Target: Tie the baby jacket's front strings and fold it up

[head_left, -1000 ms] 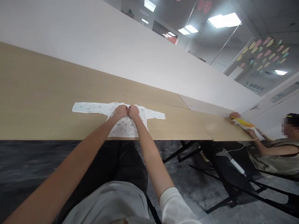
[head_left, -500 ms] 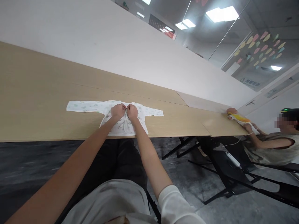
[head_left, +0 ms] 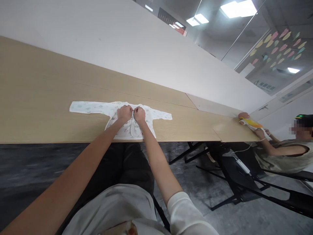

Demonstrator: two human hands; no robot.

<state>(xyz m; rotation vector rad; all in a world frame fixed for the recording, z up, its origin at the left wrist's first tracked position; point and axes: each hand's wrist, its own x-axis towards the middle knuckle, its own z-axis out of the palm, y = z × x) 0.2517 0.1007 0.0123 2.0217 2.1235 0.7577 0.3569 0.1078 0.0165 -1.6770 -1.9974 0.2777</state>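
A small white baby shirt (head_left: 124, 131) with a faint print lies spread on the wooden table, its sleeves stretched out to both sides. Near its neckline, my left hand (head_left: 125, 113) pinches the cloth at the front opening. Right beside it, my right hand (head_left: 139, 115) is closed on the other side of the same opening, the two sets of fingertips almost touching. What exactly lies between the fingertips is too small to make out. The front flap hangs below my hands toward the table's near edge.
The long table (head_left: 49, 88) runs along a white partition (head_left: 97, 49). At the far right another person's hands (head_left: 260, 133) are on a doll (head_left: 251, 123) in yellow and white. Black folding chairs (head_left: 241, 178) stand right of my legs, with a white power strip (head_left: 243, 165) on one.
My hands stay at the shirt's neckline with only slight finger movement. The view has shifted a little; the shirt lies as before.
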